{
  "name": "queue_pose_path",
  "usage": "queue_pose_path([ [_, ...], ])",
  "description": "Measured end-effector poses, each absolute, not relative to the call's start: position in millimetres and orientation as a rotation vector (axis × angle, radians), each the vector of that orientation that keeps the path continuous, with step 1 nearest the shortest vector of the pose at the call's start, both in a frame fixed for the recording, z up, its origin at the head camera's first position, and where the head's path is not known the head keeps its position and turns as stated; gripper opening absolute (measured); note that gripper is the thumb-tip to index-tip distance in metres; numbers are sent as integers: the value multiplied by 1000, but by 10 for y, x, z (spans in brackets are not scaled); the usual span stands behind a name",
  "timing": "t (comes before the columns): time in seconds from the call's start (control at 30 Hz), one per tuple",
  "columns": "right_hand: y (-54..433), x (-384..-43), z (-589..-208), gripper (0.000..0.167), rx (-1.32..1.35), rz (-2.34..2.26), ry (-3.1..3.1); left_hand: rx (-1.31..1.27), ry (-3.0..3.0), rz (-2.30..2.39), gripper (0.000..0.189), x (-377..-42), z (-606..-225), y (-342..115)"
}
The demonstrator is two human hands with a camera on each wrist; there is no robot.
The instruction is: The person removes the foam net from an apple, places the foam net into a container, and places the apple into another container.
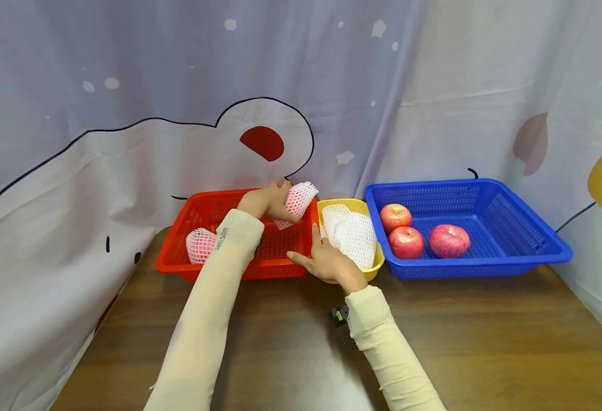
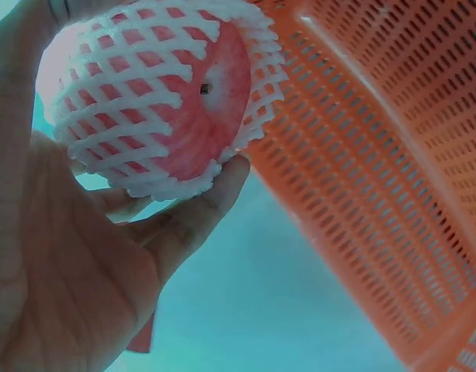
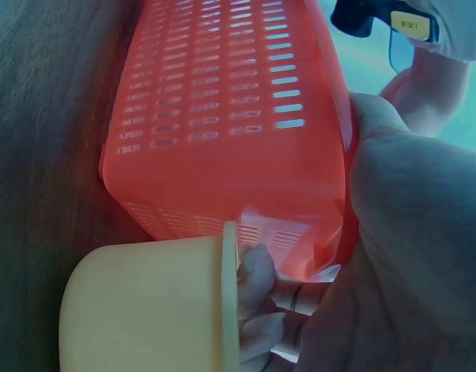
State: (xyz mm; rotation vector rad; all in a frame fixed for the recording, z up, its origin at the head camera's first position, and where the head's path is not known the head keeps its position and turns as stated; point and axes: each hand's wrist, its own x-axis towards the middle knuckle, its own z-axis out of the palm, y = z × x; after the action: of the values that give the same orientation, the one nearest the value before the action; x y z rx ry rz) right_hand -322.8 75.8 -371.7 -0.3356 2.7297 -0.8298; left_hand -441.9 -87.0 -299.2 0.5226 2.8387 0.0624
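My left hand [image 1: 272, 200] is over the red basket [image 1: 280, 273] and grips an apple [image 1: 299, 198] in a white foam net. In the left wrist view, the apple [image 2: 226, 93] shows its stem end through the open end of the foam net [image 2: 122, 101]. My right hand [image 1: 330, 260] is at the red basket's front right corner, thumb spread along the rim. Its fingers reach toward the seam with the yellow basket [image 1: 380, 264], close against that basket's rim in the right wrist view. White foam nets [image 1: 357, 237] lie in the yellow basket.
Another netted apple [image 1: 200, 245] sits at the left of the red basket. The blue basket [image 1: 517, 264] on the right holds three bare apples [image 1: 450, 241]. A patterned curtain [image 1: 177, 68] hangs behind the brown table [image 1: 291, 342].
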Motion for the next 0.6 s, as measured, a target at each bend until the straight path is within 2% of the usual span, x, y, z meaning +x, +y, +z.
queue_pose_path([
  [0.6, 760, -3252, -3746, 107, -358, -849, 2731, 727, 2895, 216, 91, -4091, -2847, -879],
])
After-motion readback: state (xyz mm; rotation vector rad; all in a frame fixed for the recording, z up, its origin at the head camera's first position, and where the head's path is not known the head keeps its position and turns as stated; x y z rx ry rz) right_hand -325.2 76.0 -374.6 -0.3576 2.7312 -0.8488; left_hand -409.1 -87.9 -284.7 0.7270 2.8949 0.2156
